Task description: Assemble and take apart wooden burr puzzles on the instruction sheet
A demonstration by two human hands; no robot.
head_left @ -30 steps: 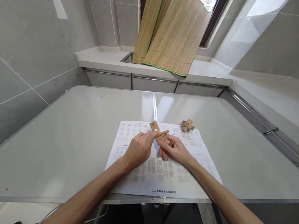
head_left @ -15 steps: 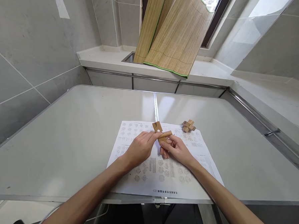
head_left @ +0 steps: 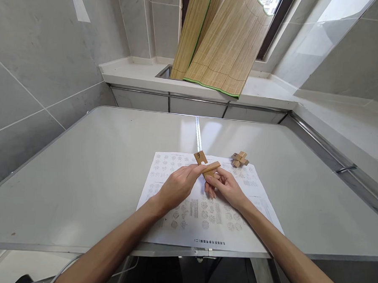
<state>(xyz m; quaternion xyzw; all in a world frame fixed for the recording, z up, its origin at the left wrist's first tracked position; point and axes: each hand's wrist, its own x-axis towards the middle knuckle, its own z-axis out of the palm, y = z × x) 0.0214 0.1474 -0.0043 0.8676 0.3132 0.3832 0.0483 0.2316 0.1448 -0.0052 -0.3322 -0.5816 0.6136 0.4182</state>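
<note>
Over the printed sheet [head_left: 168, 225], my left hand [head_left: 182, 185] pinches a slim wooden puzzle stick [head_left: 212, 167] between thumb and fingers. The stick lies slantwise across a flat, notched wooden puzzle piece [head_left: 200, 157] marked with a dark figure like a 3. My right hand [head_left: 226, 186] grips the lower end of that flat piece, thumb on top and the other fingers curled below. The two pieces touch, but my fingers hide how they fit. Beyond my right hand, an assembled wooden burr puzzle [head_left: 239, 159] with a dark mark rests at the sheet's upper right edge.
Pale table [head_left: 79, 173] has a metal seam strip [head_left: 198, 133] down its middle. Behind it runs a white ledge [head_left: 132, 73], where a bamboo blind [head_left: 225, 46] hangs over a sink corner. Grey tiled walls [head_left: 38, 45] flank the table. A white cable [head_left: 125, 271] dangles below its front edge.
The stick and the notched piece have tilted slightly and shifted a little up and right with both hands. The grips look the same. The whole view has moved a few pixels.
</note>
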